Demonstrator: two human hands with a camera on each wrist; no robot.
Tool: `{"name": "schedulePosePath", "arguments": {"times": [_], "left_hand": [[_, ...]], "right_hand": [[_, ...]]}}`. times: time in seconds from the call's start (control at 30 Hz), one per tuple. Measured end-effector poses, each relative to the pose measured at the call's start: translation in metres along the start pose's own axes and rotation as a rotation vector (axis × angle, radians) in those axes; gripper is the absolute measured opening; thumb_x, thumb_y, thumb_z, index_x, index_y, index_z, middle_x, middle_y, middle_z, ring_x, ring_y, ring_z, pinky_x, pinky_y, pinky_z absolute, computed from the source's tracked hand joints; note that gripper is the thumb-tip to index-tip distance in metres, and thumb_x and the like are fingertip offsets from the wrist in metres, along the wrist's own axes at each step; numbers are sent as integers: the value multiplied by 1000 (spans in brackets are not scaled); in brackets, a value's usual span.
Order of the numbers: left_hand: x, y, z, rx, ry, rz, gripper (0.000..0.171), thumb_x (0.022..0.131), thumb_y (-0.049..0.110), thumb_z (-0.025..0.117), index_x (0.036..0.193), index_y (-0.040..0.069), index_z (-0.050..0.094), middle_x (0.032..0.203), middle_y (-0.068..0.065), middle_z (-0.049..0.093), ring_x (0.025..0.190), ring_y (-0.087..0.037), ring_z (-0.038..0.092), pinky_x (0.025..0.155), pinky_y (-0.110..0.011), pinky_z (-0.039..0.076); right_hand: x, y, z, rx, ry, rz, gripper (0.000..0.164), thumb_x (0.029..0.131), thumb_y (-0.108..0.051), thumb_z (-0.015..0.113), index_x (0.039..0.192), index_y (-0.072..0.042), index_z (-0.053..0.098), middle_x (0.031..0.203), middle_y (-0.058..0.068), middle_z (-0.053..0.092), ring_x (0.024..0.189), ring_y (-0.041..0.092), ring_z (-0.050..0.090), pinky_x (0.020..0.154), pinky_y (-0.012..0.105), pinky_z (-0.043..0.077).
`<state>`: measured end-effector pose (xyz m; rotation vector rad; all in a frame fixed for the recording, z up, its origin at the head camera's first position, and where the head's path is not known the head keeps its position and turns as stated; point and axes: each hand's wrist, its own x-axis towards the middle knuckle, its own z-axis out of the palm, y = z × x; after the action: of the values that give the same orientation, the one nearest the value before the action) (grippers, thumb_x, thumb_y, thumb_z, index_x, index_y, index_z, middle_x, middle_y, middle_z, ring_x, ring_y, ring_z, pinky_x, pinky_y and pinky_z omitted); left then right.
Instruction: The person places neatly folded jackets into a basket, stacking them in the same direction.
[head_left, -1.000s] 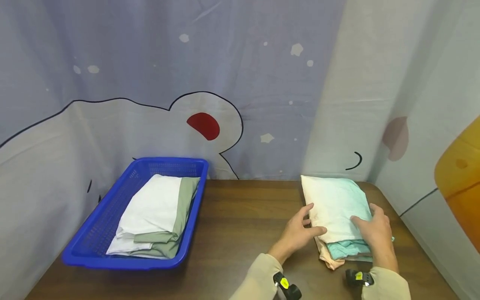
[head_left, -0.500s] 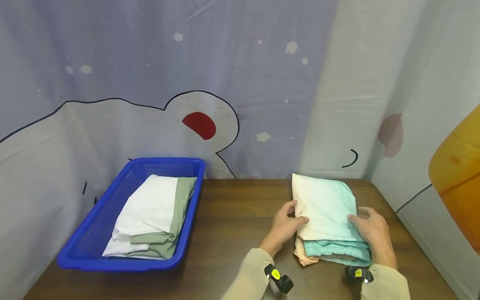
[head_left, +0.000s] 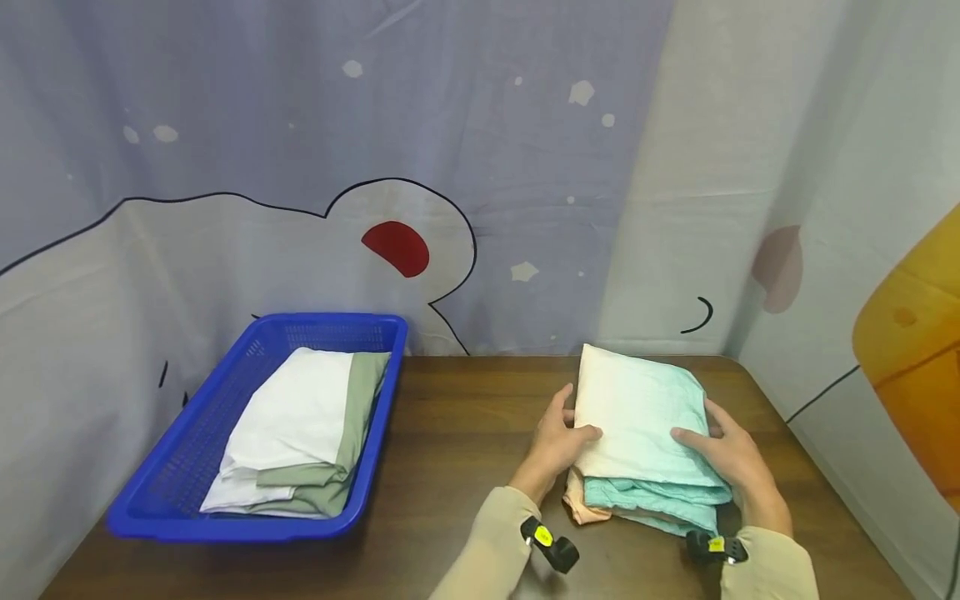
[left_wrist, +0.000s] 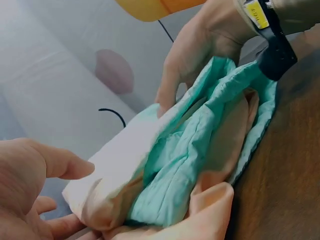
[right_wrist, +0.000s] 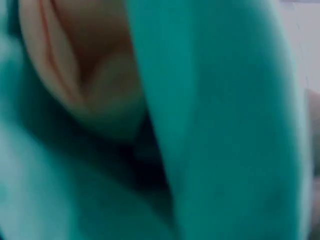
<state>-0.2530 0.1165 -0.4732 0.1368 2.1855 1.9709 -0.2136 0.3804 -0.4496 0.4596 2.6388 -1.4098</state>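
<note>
A folded piece of clothing or cloth [head_left: 637,417], cream fading to mint with teal and peach layers at its front, lies at the table's right. My left hand [head_left: 557,440] is at its left side; its straight thumb reaches over the top edge, and the other fingers lie along the side. In the left wrist view, these fingers [left_wrist: 62,225] touch the cloth's lower edge, apart from the thumb. My right hand [head_left: 731,450] holds the right side, thumb on top and fingers around the edge, partly hidden. Blurred teal cloth [right_wrist: 230,125] fills the right wrist view.
A blue plastic basket [head_left: 390,400] stands at the table's left, with a folded white and green cloth [head_left: 300,417] in it. The brown wooden table [head_left: 465,442] lies between basket and hands. A printed curtain [head_left: 525,167] hangs behind and along both sides.
The folded cloth has shifted a little to the left. My left hand has moved left along with it; my right hand has come closer around the right edge. The view has turned slightly.
</note>
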Motion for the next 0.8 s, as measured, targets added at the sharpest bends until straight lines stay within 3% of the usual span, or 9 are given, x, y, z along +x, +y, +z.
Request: {"name": "schedulePosePath", "arguments": {"times": [0.1, 0.3, 0.5, 0.6, 0.8], "left_hand": [[2, -2, -5, 4, -5, 6, 83, 88, 7, 78, 163, 14, 42, 123, -11, 66, 103, -26, 66, 93, -46, 56], [8, -9, -14, -85, -69, -14, 78, 88, 3, 76, 159, 13, 47, 120, -12, 65, 95, -25, 69, 84, -41, 60], [12, -9, -23, -122, -83, -28, 79, 88, 4, 76, 161, 17, 47, 126, -15, 66, 101, -26, 70, 88, -42, 59], [13, -8, -27, -109, -74, 8, 79, 87, -1, 74, 160, 16, 48, 130, -17, 67, 108, -26, 69, 93, -44, 58], [12, -5, -35, -93, -74, 61, 71, 84, -6, 73, 151, 14, 59, 134, -11, 70, 115, -23, 66, 98, -42, 55]], "right_hand": [[-1, 1, 4, 119, -37, 18, 100, 103, -47, 67, 172, -17, 1, 165, 38, 23, 144, 58, 34, 111, 71, 35], [1, 3, 11, 276, -112, 9, 97, 104, -44, 68, 172, -27, 1, 176, 21, 0, 154, 56, 16, 117, 72, 26], [0, 3, 13, 422, -196, -132, 92, 106, -27, 67, 173, -31, 5, 177, 14, -8, 159, 48, 0, 120, 71, 11], [0, 2, 13, 424, -208, -198, 88, 106, -22, 67, 173, -28, 9, 177, 11, -10, 160, 43, -8, 121, 70, 5], [0, 0, 13, 281, -149, -273, 83, 104, -21, 71, 171, -20, 23, 177, 14, 2, 159, 47, -3, 119, 74, 8]]}}
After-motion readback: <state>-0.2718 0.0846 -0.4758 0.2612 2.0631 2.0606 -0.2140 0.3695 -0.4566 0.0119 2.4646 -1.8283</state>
